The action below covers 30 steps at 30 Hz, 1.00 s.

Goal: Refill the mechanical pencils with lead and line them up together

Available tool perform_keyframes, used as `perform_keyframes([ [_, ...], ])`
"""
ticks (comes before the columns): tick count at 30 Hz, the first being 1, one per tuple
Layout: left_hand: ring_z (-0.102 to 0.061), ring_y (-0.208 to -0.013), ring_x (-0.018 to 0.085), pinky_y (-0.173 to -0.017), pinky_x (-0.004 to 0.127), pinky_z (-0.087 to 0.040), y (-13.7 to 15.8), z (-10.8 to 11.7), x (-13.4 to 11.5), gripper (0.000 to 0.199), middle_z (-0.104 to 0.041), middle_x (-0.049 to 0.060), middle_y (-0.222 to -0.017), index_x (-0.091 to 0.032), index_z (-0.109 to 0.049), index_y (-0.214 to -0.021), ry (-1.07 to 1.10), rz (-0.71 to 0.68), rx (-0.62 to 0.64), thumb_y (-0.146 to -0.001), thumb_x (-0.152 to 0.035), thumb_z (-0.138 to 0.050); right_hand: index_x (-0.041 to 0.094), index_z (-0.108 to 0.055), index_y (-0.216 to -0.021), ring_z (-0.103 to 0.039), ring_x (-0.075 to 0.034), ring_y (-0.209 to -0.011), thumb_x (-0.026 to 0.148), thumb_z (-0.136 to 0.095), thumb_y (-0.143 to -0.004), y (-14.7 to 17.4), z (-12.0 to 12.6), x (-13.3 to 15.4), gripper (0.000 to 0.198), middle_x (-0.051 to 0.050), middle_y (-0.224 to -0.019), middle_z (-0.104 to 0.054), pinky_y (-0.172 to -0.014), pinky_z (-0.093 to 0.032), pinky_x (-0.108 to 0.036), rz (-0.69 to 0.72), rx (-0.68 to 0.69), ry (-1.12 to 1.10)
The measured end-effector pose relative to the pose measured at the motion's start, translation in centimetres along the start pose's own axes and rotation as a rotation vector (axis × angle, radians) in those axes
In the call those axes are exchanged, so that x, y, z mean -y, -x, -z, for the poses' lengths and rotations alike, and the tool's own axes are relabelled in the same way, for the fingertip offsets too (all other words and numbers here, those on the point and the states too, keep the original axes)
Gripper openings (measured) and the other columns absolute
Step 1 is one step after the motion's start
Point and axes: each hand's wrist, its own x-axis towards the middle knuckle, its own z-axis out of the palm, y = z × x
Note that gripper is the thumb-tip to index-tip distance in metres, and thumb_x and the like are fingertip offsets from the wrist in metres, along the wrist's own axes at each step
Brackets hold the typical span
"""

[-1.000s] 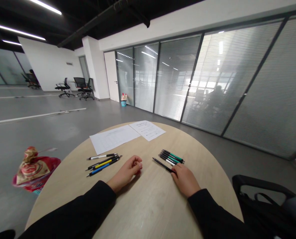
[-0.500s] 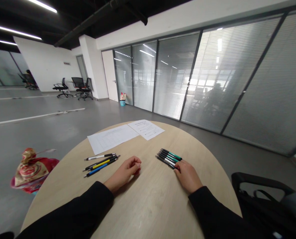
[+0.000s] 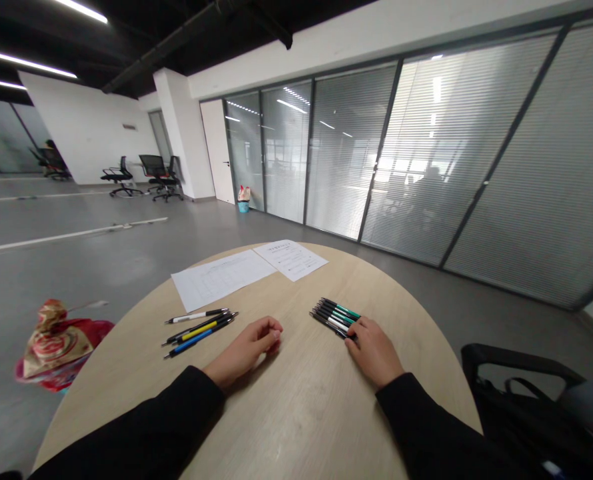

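Several click pens (image 3: pixel 335 313) with green, white and black barrels lie side by side in a neat row on the round table. My right hand (image 3: pixel 374 350) rests at their right ends, fingers bent over the nearest pens and thumb by the closest black one. It hides those pen ends. My left hand (image 3: pixel 246 350) lies on its side on the tabletop, fingers loosely curled, and nothing shows in it. To its left is a looser group: a white pen (image 3: pixel 196 317), a yellow pen (image 3: pixel 201 330), a blue pen (image 3: pixel 199 338) and dark ones, some overlapping.
Two printed sheets of paper (image 3: pixel 221 277) lie near the far edge of the round wooden table (image 3: pixel 296 413). A red-and-gold bag in a bin (image 3: pixel 59 343) stands on the floor at left. A black chair (image 3: pixel 521 360) is at right, with a glass partition (image 3: pixel 346 153) beyond.
The view has shifted slightly. My right hand stays at the ends of the row of pens, its fingers moved a little. My left hand and the other pens look unchanged.
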Motion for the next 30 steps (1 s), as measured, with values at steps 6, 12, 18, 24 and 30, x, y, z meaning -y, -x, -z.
perform_keyframes([
  [6, -0.046, -0.064, 0.012, -0.063, 0.027, -0.036, -0.04, 0.04, 0.24, 0.027, -0.051, -0.003, -0.07, -0.017, -0.056, -0.087, 0.009, -0.006, -0.012, -0.082, -0.04, -0.068, 0.017, -0.067, -0.093, -0.057, -0.026, -0.104, 0.019, -0.059, -0.088, -0.08, 0.01, 0.02, 0.009, -0.01, -0.103, -0.065, -0.092, -0.045, -0.035, 0.002, -0.008, -0.002],
  [12, -0.047, -0.064, 0.012, -0.063, 0.027, -0.036, 0.03, 0.17, 0.09, 0.025, -0.051, -0.003, -0.069, -0.017, -0.056, -0.088, -0.001, -0.015, 0.016, -0.084, -0.04, -0.066, 0.016, -0.068, -0.1, -0.057, -0.026, -0.106, 0.018, -0.058, -0.088, -0.02, -0.27, -0.19, 0.015, -0.011, -0.106, -0.065, -0.094, -0.044, -0.035, 0.004, -0.003, -0.008],
  [18, -0.046, -0.063, 0.012, -0.063, 0.027, -0.035, -0.05, 0.0, 0.04, 0.028, -0.05, -0.003, -0.07, -0.017, -0.054, -0.086, 0.003, -0.004, 0.026, -0.082, -0.042, -0.067, 0.017, -0.068, -0.098, -0.057, -0.026, -0.105, 0.018, -0.059, -0.087, 0.0, -0.33, -0.07, 0.014, -0.011, -0.105, -0.064, -0.093, -0.045, -0.035, 0.034, -0.023, -0.018],
  [24, -0.046, -0.064, 0.012, -0.064, 0.027, -0.035, 0.01, -0.05, 0.0, 0.024, -0.051, -0.003, -0.069, -0.017, -0.055, -0.088, -0.009, -0.003, 0.011, -0.083, -0.038, -0.065, 0.017, -0.07, -0.098, -0.057, -0.026, -0.105, 0.02, -0.056, -0.091, -0.15, -0.64, -0.24, 0.015, -0.012, -0.104, -0.065, -0.094, -0.045, -0.034, 0.027, -0.04, -0.012],
  [30, -0.046, -0.064, 0.012, -0.063, 0.027, -0.035, -0.19, 0.26, 0.43, 0.025, -0.051, -0.003, -0.069, -0.017, -0.054, -0.088, -0.034, 0.0, 0.034, -0.083, -0.04, -0.065, 0.016, -0.071, -0.1, -0.057, -0.026, -0.105, 0.017, -0.056, -0.091, -0.29, -0.86, -0.63, 0.017, -0.012, -0.104, -0.066, -0.096, -0.044, -0.036, 0.036, -0.039, -0.02],
])
